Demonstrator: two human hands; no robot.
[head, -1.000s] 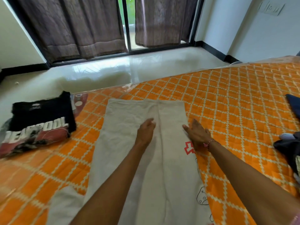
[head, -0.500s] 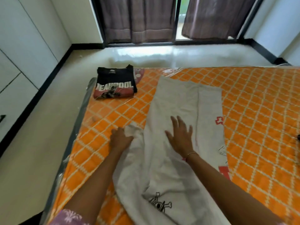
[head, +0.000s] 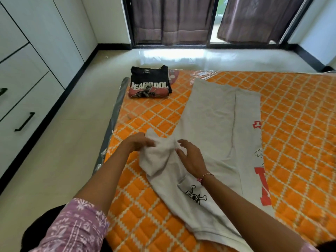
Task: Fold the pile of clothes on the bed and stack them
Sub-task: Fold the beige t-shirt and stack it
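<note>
A light grey T-shirt (head: 214, 120) with a skull print and red lettering lies lengthwise on the orange quilted mattress (head: 294, 110), its right side folded in. My left hand (head: 138, 142) grips the shirt's left sleeve (head: 158, 155), which is bunched and lifted toward the shirt's body. My right hand (head: 190, 157) rests on the shirt just right of that sleeve, fingers spread and slightly bent. A folded black Deadpool T-shirt (head: 150, 82) sits at the mattress's far left corner.
The mattress's left edge (head: 112, 124) runs beside pale floor (head: 72, 142). White wardrobe drawers (head: 23, 99) with black handles stand at the left. Brown curtains (head: 172, 19) hang over a glass door at the back.
The view has swung left and down. My left hand went from the shirt's middle to the left sleeve and picked it up. My right hand moved from the shirt's right edge to beside the sleeve.
</note>
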